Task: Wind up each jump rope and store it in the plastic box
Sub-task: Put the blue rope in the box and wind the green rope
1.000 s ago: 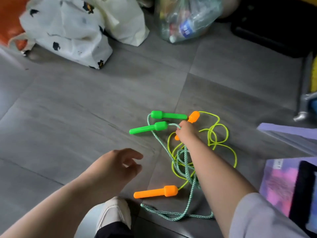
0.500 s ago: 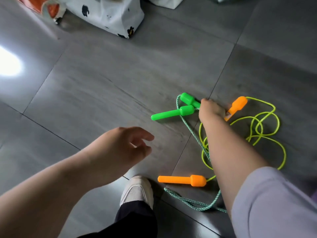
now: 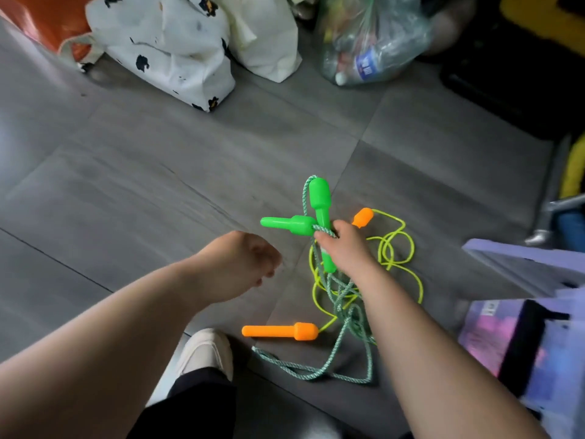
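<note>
Two jump ropes lie tangled on the grey tiled floor. My right hand (image 3: 343, 245) grips one green handle (image 3: 320, 201) of the green-white braided rope (image 3: 319, 372) and lifts it upright; the second green handle (image 3: 286, 224) sticks out to the left at my fingers. The yellow rope (image 3: 392, 248) loops to the right, with one orange handle (image 3: 362, 217) behind my right hand and another orange handle (image 3: 280, 331) lying nearer me. My left hand (image 3: 243, 264) hovers left of the ropes, fingers loosely curled, holding nothing. A purple plastic box (image 3: 519, 258) sits at the right edge.
Along the far side stand a white spotted bag (image 3: 167, 49), an orange bag (image 3: 47, 20) and a clear plastic bag of bottles (image 3: 370, 39). My white shoe (image 3: 204, 350) is on the floor below my left hand. Dark and yellow items fill the right edge.
My right hand has closed round a green handle and raised it off the floor, dragging the braided rope up. My left hand has curled its fingers.
</note>
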Tool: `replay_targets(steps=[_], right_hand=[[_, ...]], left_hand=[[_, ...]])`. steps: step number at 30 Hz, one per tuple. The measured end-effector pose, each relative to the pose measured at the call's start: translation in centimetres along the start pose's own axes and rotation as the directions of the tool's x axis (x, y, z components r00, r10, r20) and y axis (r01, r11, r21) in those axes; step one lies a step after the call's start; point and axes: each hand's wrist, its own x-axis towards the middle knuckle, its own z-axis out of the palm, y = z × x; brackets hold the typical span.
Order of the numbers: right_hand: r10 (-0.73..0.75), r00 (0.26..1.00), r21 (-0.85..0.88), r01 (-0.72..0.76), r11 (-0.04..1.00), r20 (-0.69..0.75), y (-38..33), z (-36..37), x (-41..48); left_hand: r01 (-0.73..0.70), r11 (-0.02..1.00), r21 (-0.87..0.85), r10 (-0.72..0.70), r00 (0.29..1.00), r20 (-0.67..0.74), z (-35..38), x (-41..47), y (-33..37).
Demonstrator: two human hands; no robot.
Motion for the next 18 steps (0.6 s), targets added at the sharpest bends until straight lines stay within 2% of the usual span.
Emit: replay_targets(steps=[2,4,7,12,15,17,18], right_hand=[[-0.004,1.0,0.096,0.003,0.995,0.01,-0.7,-1.4,-3.6],[0.007,1.0,0.205,-0.009,0.979,0.01,-1.2,-3.1,-7.4],[0.019,0.998,0.325,0.003,0.946,-0.063,-2.4,-5.6,-13.4],[-0.019,0.988,0.446,0.086,0.891,-0.153,-3.0,-8.5,-21.2],[-0.057,0.988,0.43,0.114,0.895,-0.143,-2.6,-9.0,-24.5],[-0.082,0.986,0.408,0.136,0.903,-0.147,-2.2,-8.5,-25.8],[-0.089,0.981,0.403,0.153,0.902,-0.174,-2.0,-8.0,-26.4]], left_hand=[[-0.047,0.998,-0.037,0.046,0.999,-0.014,0.5,-0.5,1.2],[-0.114,0.993,-0.037,0.11,0.99,-0.093,0.8,-1.2,2.9],[-0.132,0.991,-0.012,0.129,0.98,-0.149,1.5,-2.9,5.4],[-0.251,0.968,0.019,0.252,0.967,-0.028,3.4,-7.2,9.6],[-0.334,0.942,0.015,0.332,0.94,0.077,5.4,-10.2,11.2],[-0.348,0.936,0.048,0.341,0.933,0.117,7.0,-11.3,11.3],[-0.341,0.94,0.009,0.337,0.934,0.115,7.7,-11.6,11.3]])
